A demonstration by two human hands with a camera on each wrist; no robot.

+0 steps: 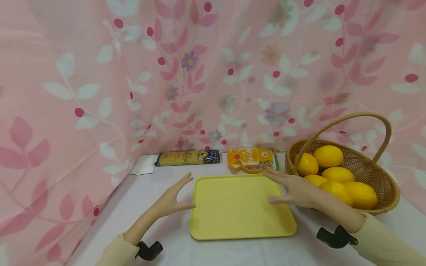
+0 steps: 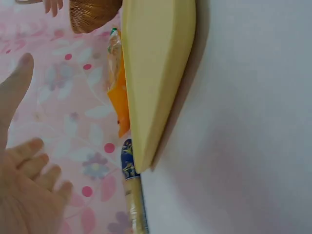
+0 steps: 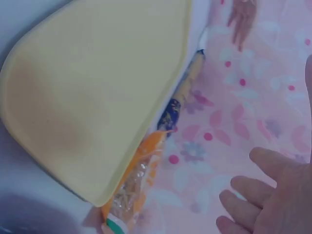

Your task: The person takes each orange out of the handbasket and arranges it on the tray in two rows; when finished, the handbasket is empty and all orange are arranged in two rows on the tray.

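Head view: left hand (image 1: 170, 201), grip spread wide, nothing held, near left edge of yellow tray (image 1: 237, 210); tray flat on tabletop (image 1: 246, 255); right hand (image 1: 297, 190), grip likewise wide, unladen, near right edge; wicker basket (image 1: 386, 179) beyond.

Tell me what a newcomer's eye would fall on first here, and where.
First, probably the brown woven wicker basket at the right, holding bright yellow oval fruits. Next, the flat yellow rectangular tray low in the middle, between the person's bare left hand and right hand. Behind hangs a pink fabric curtain printed with leaves and flowers.
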